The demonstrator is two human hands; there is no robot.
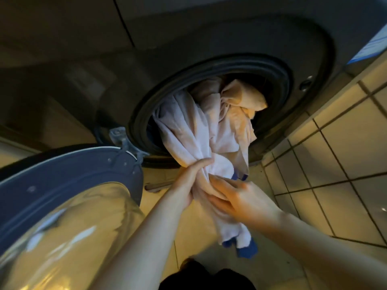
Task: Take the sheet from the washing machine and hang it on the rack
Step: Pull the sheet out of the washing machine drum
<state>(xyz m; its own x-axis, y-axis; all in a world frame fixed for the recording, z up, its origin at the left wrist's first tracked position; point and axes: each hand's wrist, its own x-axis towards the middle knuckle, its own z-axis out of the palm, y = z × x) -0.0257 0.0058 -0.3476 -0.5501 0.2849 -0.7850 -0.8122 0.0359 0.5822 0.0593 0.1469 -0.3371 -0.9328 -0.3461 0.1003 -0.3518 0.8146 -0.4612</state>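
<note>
A pale, crumpled sheet [188, 126] with a blue edge spills out of the round drum opening of the washing machine [230, 38]. Part of it is still bunched inside the drum; a twisted length hangs down below the opening toward the floor. My left hand [192, 174] grips the twisted sheet just below the drum rim. My right hand [236, 197] holds the same bundle a little lower, fingers curled into the cloth. No rack is in view.
The machine's door [69, 197] stands swung open at the lower left, its glass bulge close to my left forearm. A tiled wall [339, 155] runs along the right. Pale floor [194, 222] lies below the hanging cloth.
</note>
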